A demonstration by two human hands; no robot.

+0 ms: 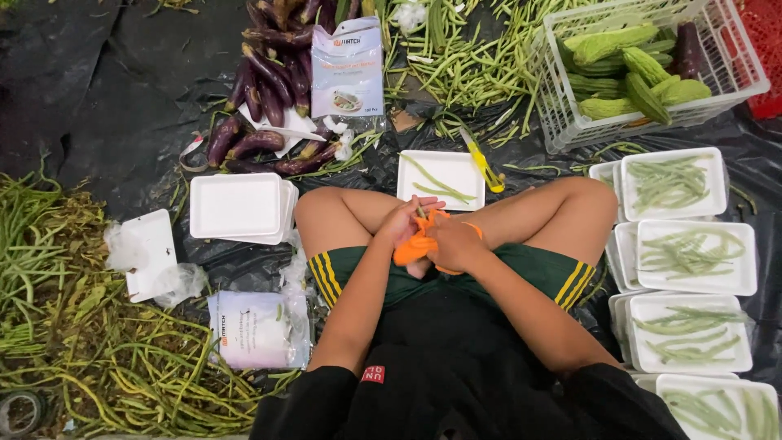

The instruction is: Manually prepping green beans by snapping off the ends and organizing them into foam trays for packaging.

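Hands: left hand (401, 222) and right hand (453, 243) both closed around orange scissors (414, 244).
Done: wrapped bean trays (695, 257) stacked.
Left: open tray (441, 178) barely filled; loose beans (468, 69) heaped.

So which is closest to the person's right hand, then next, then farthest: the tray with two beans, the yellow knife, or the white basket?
From the right hand:
1. Tray with two beans, just ahead.
2. Yellow knife, at the tray's right edge.
3. White basket, far ahead, to the right.

Left hand (401, 222) and right hand (453, 243) together (fingers curled) between crossed knees.
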